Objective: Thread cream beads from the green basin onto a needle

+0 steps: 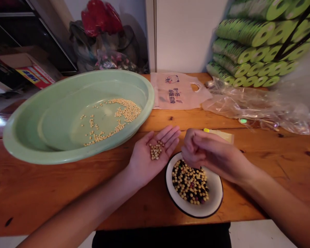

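My left hand (153, 151) is palm up with its fingers stretched out flat. A small heap of pale wooden beads (156, 151) lies on its palm. Fingers curled in, my right hand (204, 150) is held closed over the far rim of a white bowl (214, 196) with a dark edge. Whatever is inside that hand is hidden. Many pale beads mixed with dark and a few coloured ones (189, 182) fill the bottom of the bowl. To the left, a large green basin (54, 119) rests tilted, with more pale beads (127, 109) scattered along its lower side.
Behind my hands lies a flat plastic bag (181, 91) with printing. A yellowish packet (222, 135) is partly behind my right hand. Clear plastic wrap (258, 106) and stacked green rolls (250, 51) stand at the right. An open cardboard box (32, 69) is at far left.
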### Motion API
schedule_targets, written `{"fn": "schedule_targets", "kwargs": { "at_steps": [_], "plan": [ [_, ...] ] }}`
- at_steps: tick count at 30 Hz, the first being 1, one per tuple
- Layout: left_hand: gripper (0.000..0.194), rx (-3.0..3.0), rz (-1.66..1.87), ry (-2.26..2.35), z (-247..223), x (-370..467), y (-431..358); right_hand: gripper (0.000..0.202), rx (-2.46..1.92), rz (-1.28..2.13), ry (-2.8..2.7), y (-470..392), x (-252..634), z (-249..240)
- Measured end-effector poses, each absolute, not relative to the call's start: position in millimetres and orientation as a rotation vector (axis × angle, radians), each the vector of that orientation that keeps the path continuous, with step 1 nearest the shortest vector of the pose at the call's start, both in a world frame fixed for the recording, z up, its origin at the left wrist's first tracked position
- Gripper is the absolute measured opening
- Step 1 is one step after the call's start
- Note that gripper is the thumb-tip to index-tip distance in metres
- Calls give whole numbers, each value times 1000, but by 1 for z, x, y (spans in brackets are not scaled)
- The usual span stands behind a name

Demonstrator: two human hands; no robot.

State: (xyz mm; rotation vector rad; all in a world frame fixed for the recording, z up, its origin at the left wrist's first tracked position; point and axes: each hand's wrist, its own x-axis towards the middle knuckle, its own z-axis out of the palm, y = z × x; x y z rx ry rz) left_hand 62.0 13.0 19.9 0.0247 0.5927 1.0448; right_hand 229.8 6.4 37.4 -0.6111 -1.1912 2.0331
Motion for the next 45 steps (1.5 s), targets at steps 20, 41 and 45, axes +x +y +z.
{"fn": "schedule_targets", "kwargs": {
  "at_steps": [20,41,45],
  "plan": [
    [48,-45,957,512,30,64,1,11,-892,1453,-1936,5,233,44],
    [49,5,922,502,34,65,-2,21,-799,29,-2453,-4,222,28],
    [52,10,911,531,35,65,-1,13,-857,-16,-2469,-4,223,28]
  ]
}}
